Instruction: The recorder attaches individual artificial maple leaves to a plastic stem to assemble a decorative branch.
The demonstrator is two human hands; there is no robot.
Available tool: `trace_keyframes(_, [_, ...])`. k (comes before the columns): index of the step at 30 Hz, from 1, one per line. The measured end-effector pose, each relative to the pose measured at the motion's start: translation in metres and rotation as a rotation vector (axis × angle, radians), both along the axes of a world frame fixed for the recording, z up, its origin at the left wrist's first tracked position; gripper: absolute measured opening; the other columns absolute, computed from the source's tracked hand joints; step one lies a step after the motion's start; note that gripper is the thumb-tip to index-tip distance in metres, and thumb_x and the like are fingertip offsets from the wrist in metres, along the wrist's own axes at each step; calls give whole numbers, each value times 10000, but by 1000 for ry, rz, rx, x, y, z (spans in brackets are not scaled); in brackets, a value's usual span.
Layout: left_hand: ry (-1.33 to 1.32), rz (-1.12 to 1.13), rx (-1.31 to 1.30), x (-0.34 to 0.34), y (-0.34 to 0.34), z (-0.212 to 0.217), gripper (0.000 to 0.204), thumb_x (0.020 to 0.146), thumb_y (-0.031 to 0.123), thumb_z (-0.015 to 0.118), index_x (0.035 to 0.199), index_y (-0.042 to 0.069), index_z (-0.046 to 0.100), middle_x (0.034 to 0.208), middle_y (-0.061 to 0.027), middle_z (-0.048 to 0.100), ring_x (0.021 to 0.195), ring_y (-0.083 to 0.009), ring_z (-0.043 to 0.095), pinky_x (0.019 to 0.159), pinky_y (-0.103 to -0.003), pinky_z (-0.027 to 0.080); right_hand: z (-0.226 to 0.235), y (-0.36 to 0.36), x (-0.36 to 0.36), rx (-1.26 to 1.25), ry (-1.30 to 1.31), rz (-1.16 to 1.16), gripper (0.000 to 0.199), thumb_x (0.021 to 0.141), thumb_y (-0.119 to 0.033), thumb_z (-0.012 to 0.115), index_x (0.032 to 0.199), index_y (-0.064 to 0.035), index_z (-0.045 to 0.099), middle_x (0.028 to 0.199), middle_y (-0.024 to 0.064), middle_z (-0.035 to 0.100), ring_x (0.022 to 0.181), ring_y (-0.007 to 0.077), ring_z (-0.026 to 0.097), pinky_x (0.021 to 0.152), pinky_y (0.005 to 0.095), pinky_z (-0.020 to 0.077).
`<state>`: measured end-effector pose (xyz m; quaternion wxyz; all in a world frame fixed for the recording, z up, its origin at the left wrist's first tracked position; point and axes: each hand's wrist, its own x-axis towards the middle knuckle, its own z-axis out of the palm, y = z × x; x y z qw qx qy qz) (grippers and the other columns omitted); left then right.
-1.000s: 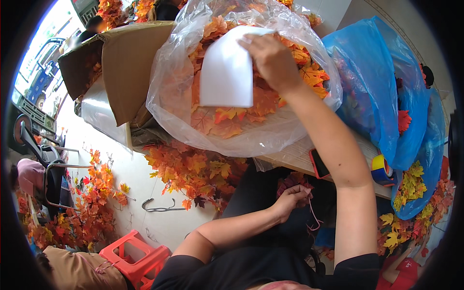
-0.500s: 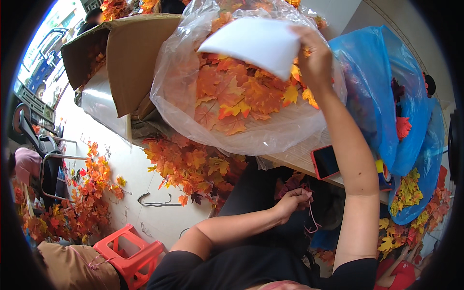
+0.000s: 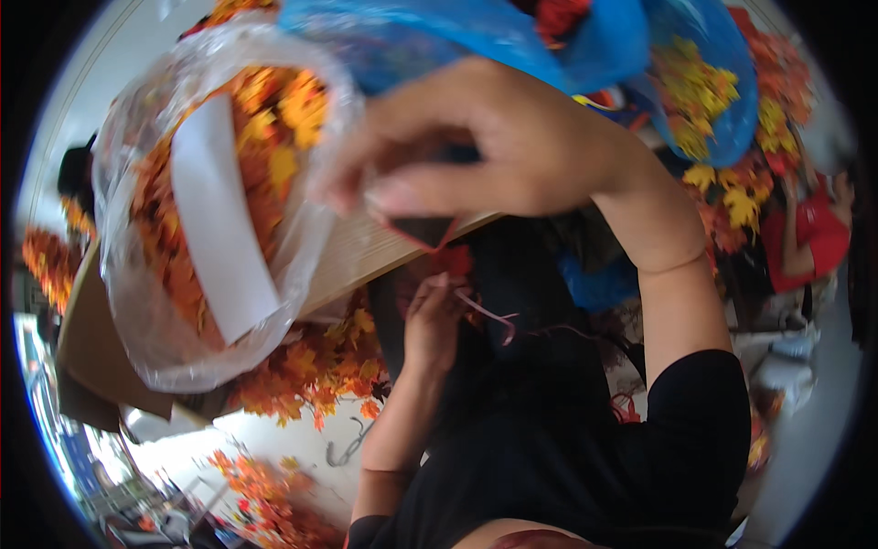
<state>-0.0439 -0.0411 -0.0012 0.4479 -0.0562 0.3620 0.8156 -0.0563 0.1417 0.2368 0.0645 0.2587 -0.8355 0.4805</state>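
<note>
Wooden tabletop [image 3: 366, 252] runs under a clear bag [image 3: 183, 220] of orange leaves at 9 o'clock. R hand [image 3: 476, 151] pinches a dark leaf [image 3: 422, 231], tip toward 6, just above my L hand [image 3: 432, 316], closed on thin red stems [image 3: 480, 309]; L is nearer.

A clear plastic bag [image 3: 146, 302] of orange artificial leaves lies at the left on the wooden surface [image 3: 366, 256], a plain white rectangular card [image 3: 219, 220] slanting inside it, while a blue plastic bag [image 3: 512, 37] holding yellow and red leaves sits far right, behind it.
</note>
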Motion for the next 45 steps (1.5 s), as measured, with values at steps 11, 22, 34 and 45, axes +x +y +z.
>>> trace_keyframes(11, [-56, -175, -66, 10, 6, -37, 105, 924, 204, 555, 987, 120, 566, 1006, -60, 612, 930, -209, 577, 837, -348, 441, -390, 253, 283, 634, -625, -1512, 973, 679, -524, 749, 1398, -32, 314, 1279, 203, 508, 1123, 346, 539, 982, 429, 412])
trace_keyframes(22, [-26, -162, -134, 15, 56, -16, 154, 947, 212, 518, 989, 101, 616, 1004, -64, 633, 920, -200, 585, 841, -356, 472, -416, 378, 274, 179, -366, -2069, 242, 846, -253, 613, 976, -52, 653, 879, 200, 664, 832, 362, 655, 705, 477, 513])
trace_keyframes(34, [5, -127, -258, 18, 88, -26, 132, 933, 229, 548, 967, 110, 598, 975, -41, 622, 893, -187, 578, 832, -345, 470, -359, 324, 307, 594, -19, -1786, 205, 748, -60, 548, 942, -14, 597, 976, 180, 542, 966, 354, 519, 847, 450, 421])
trace_keyframes(45, [36, -112, -314, 13, 78, -35, 169, 961, 256, 499, 949, 99, 559, 987, -41, 620, 939, -192, 584, 843, -364, 490, -628, 317, 188, 382, -207, -1556, 320, 887, -107, 427, 1166, -40, 569, 1206, 230, 554, 1117, 364, 540, 946, 441, 438])
